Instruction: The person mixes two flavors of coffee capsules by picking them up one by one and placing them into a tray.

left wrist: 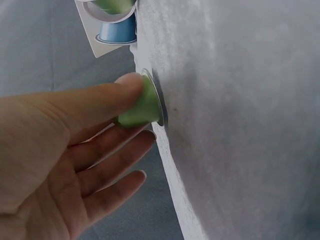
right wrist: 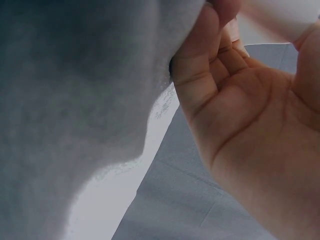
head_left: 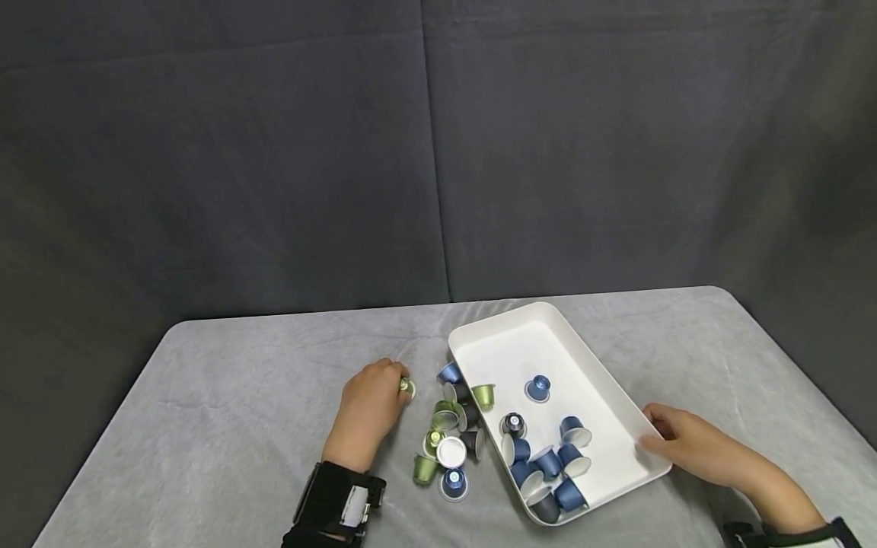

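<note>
I see the left hand (head_left: 373, 405) pinching a green capsule (left wrist: 143, 106) near loose capsules (head_left: 445, 419) while the right hand (head_left: 693, 445) grips the white tray (head_left: 529, 346) by its rim.

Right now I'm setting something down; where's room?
The table is bare left of the left hand and beyond the right hand; the tray, at its far end. Pods crowd its near left corner and the table along its left edge.

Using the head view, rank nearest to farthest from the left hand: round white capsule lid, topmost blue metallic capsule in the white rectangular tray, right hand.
1. Round white capsule lid: left of the tray.
2. Topmost blue metallic capsule: inside the tray.
3. Right hand: at tray's right edge.
</note>
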`<state>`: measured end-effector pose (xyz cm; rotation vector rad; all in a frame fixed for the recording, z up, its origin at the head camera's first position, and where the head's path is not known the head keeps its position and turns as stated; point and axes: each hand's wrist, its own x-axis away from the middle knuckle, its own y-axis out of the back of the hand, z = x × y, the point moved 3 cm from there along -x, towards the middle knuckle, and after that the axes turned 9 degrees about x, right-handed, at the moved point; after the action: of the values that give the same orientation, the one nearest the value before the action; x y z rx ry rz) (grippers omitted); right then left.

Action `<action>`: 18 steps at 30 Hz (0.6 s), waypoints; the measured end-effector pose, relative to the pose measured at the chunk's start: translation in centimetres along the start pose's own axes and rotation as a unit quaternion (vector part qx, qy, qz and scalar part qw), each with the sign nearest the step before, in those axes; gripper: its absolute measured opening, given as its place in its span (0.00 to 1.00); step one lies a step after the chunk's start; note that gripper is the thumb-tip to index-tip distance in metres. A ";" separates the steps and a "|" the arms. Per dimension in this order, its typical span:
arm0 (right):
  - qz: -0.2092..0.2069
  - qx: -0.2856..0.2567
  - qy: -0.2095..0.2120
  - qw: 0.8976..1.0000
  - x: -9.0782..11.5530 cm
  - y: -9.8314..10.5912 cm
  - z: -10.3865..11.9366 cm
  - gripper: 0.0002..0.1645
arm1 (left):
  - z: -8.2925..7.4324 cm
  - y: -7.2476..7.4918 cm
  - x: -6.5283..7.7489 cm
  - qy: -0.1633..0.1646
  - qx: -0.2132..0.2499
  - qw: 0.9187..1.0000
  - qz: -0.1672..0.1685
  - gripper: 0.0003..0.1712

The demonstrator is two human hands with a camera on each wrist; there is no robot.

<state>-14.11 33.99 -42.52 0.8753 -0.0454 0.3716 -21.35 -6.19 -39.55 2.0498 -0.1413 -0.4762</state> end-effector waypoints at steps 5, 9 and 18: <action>0.000 -0.001 0.003 1.000 0.0 0.0 0.0 0.09 | -0.1 0.1 -0.2 0.010 0.009 1.000 0.006 0.13; 0.000 -0.002 0.003 1.000 0.0 0.0 -0.1 0.09 | -0.1 0.2 -0.3 0.014 0.018 1.000 0.000 0.12; -0.002 -0.002 0.004 1.000 0.1 0.0 0.1 0.08 | 0.3 0.2 -0.4 0.021 0.034 0.999 -0.014 0.11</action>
<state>-14.04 33.95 -42.47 0.8690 -0.0369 0.3711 -21.77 -6.42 -39.44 2.1299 -0.1042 -0.4515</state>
